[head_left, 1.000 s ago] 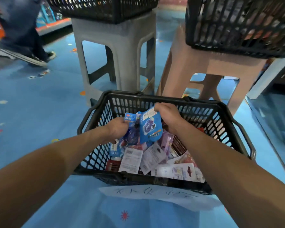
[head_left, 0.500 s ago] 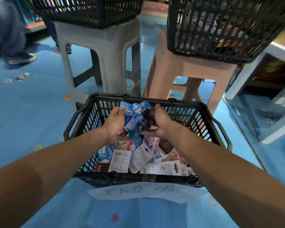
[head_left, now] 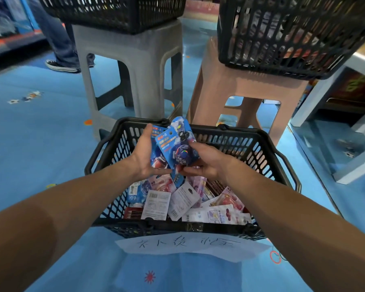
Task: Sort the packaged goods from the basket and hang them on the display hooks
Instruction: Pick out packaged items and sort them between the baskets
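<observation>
Fingers (head_left: 195,145) of right hand (head_left: 207,163) pinch front blue pack (head_left: 177,142); left hand (head_left: 144,157) grips rear blue packs (head_left: 156,131), above basket (head_left: 251,133).

Three baskets, namely floor basket (head_left: 268,142), left raised basket (head_left: 114,11) and right raised basket (head_left: 293,34); two stools, grey stool (head_left: 135,60) and pink stool (head_left: 240,87); left hand (head_left: 143,158) and right hand (head_left: 208,163); two held blue packages (head_left: 175,144); one paper note (head_left: 188,244); heaped packs (head_left: 158,204) too jumbled to count.
</observation>
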`<state>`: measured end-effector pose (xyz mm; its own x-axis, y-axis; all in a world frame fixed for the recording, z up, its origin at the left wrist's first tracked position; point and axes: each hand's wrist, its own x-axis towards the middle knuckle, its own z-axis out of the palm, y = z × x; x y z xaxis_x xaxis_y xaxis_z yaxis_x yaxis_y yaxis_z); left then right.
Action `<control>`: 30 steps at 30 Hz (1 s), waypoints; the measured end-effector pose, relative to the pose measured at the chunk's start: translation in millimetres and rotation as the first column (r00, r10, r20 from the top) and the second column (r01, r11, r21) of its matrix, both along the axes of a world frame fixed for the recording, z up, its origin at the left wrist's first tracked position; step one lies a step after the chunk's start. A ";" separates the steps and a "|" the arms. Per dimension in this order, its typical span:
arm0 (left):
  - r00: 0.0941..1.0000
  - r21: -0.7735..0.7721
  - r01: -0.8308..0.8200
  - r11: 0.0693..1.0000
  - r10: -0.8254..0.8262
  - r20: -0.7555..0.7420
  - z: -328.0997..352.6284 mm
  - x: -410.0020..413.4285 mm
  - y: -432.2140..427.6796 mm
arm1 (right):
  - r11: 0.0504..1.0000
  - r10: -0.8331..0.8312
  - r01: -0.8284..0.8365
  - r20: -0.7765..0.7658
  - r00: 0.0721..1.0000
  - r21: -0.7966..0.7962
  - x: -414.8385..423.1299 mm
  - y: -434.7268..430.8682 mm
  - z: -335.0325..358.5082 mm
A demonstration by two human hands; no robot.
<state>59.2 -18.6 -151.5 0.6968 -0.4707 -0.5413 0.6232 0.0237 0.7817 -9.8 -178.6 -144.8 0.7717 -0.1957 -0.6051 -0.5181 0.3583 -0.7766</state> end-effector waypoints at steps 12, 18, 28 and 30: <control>0.982 0.042 0.037 0.998 -0.044 0.184 -15.4 -4.4 -7.9 | 0.987 0.077 -0.090 -0.095 0.992 -0.135 -2.3 17.9 -0.2; 0.973 0.114 0.036 0.993 -0.061 0.223 -20.2 -2.5 -2.7 | 0.912 0.114 -0.169 -0.164 0.980 -0.373 -3.4 9.2 -5.8; 0.945 0.103 0.213 0.972 -0.232 0.232 -12.9 -6.1 -13.8 | 0.995 0.099 -0.103 0.247 0.964 0.006 3.6 -8.4 -14.4; 0.927 0.096 0.291 0.952 -0.306 0.218 -9.1 -4.1 -17.2 | 0.992 0.125 -0.124 0.258 0.958 -0.019 3.6 -21.4 -13.3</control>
